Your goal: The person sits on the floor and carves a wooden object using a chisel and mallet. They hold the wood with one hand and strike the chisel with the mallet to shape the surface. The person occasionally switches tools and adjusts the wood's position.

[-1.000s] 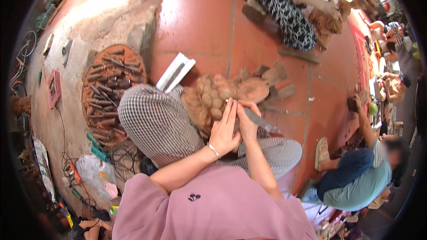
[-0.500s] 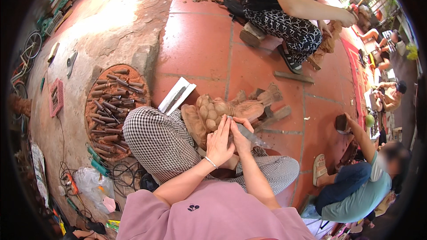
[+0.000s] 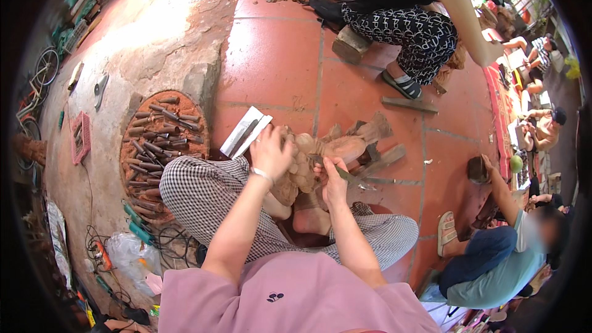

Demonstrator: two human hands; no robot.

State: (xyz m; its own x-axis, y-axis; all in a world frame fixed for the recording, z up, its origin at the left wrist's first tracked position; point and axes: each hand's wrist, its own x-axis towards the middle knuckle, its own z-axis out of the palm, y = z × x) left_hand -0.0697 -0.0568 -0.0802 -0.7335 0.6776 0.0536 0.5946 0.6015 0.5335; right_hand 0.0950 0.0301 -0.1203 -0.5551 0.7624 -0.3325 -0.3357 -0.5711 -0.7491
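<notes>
Wood carving point(image 3: 301, 169), knobbed, brown — in front of checked trousers point(image 3: 203, 194). Right hand point(image 3: 335, 186): grip clenched around slim carving tool point(image 3: 353, 179). Left hand point(image 3: 273, 152): at carving's left side, near white tray point(image 3: 261, 125) — grip uncertain, cannot tell.

Left hand point(image 3: 272, 153) is at the left end of the carving point(image 3: 339, 147), right hand point(image 3: 333, 180) by its near side. Shallow tray point(image 3: 239, 123) just left of it, then a round tray point(image 3: 193, 109) with tools point(image 3: 147, 160) in it, basket point(image 3: 86, 139) way left. Plank point(image 3: 409, 105) just past its far right end.
</notes>
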